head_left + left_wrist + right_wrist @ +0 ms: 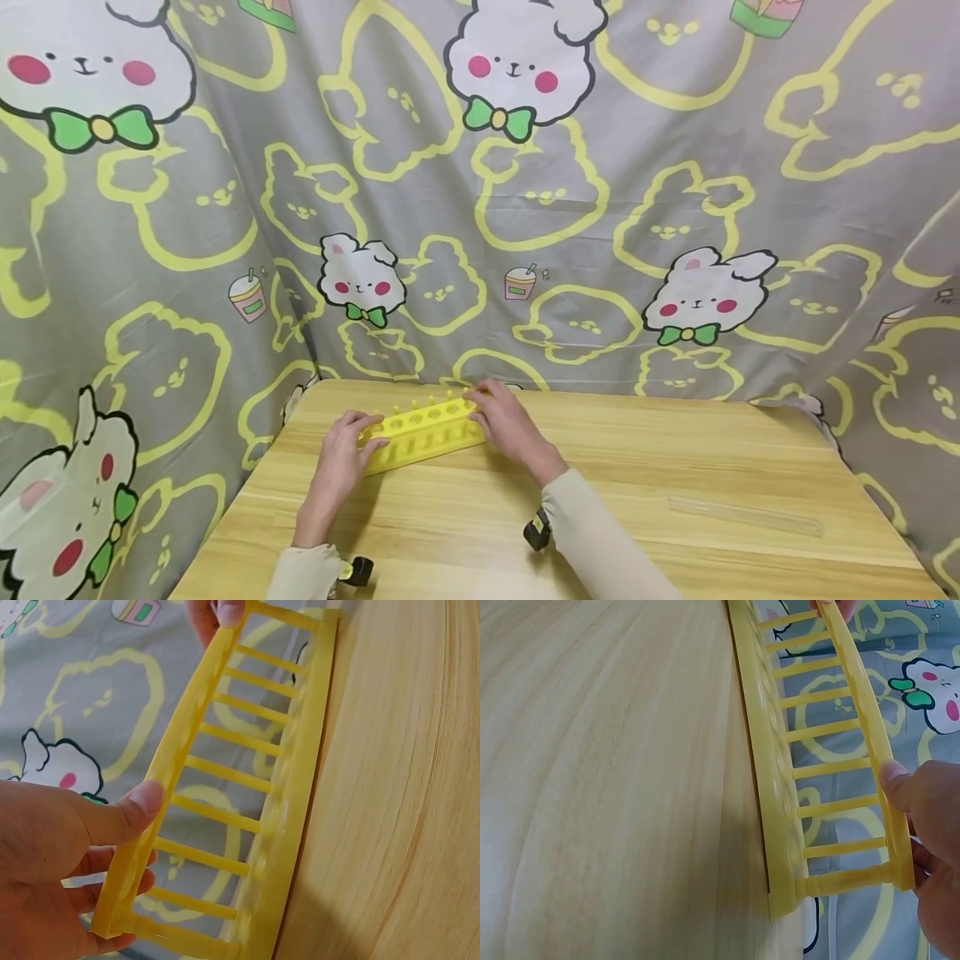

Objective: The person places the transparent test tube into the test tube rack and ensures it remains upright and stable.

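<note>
The yellow rack (423,429) looks like plastic, smooth and a little shiny. Its thin bars (225,774) are the same plastic. The table (637,467) looks like light wood with fine lines in it, smooth and not very shiny. Near the table's right edge lies a clear strip (745,516), see-through like plastic. The curtain (600,208) behind is soft cloth, matt, with printed bunnies.

Item I log first: a light wooden table (615,467) with pale grain, rounded corners, set against a printed cloth backdrop. On it, toward the far left, I see a yellow plastic rack (422,429) with a row of round holes. Near my right, a clear plastic strip (745,516) lies flat.
</note>
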{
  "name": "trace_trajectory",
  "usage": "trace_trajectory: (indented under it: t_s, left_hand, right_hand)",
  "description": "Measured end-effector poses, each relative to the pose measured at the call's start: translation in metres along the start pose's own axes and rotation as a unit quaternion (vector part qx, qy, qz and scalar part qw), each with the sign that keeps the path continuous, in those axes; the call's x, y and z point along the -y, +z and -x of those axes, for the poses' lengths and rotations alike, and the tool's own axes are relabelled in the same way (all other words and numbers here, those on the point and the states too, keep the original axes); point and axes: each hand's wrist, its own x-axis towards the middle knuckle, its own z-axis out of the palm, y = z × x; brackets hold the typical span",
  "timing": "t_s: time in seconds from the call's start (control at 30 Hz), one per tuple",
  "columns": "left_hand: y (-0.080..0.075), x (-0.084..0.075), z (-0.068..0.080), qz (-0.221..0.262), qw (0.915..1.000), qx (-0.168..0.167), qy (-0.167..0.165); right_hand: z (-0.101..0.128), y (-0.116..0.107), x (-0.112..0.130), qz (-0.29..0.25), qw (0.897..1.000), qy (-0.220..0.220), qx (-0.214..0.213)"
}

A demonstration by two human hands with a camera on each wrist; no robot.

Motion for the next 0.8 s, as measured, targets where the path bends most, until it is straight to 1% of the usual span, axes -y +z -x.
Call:
trace_trajectory:
  t_s: [0.2, 0.43, 0.5, 0.8]
  left_hand:
    - [0.002, -0.003, -0.002, -0.001, 0.9999, -0.002, 0.013]
    - [0.006, -0.009, 0.000, -0.002, 0.9993, -0.017, 0.033]
    - [0.008, -0.011, 0.001, -0.001, 0.9992, -0.017, 0.038]
    - [0.011, -0.018, -0.001, 0.010, 0.9997, 0.010, 0.022]
  right_hand:
    - [0.006, -0.003, -0.001, 0.001, 1.000, 0.000, -0.013]
    - [0.015, -0.008, -0.004, -0.001, 1.000, -0.001, -0.023]
    - [0.018, -0.010, -0.005, 0.000, 1.000, 0.001, -0.027]
    - [0.028, -0.017, -0.007, -0.005, 1.000, 0.013, -0.018]
